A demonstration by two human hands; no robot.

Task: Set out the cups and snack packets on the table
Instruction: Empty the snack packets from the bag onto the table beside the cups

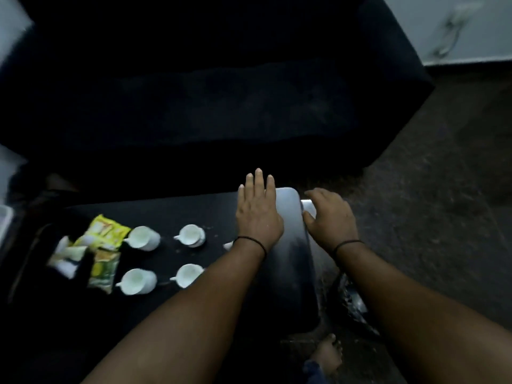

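4 white cups stand on the dark table (194, 212) in 2 rows: the far-left cup (144, 238), the far-right cup (191, 235), the near-left cup (137, 281) and the near-right cup (188, 275), each apart from the others. Just left of them lie the snack packets: a yellow packet (106, 231) touching the far-left cup, a green-and-yellow packet (104, 270) beside the near-left cup, and pale packets (68, 257) further left, blurred and partly overlapping. A small white edge (228, 246) shows beside the left wrist; what it is cannot be told.

At the table's right end lies a silvery tray (291, 245). The left hand (257, 209) is spread flat, fingers straight, over the tray's left edge, grip released. The right hand (329, 214) hovers at the tray's right rim with fingers loosely bent, holding nothing. Both wrists wear a thin dark band. A dark sofa (221, 92) stands beyond the table, and a bare foot (328, 353) rests on the floor.
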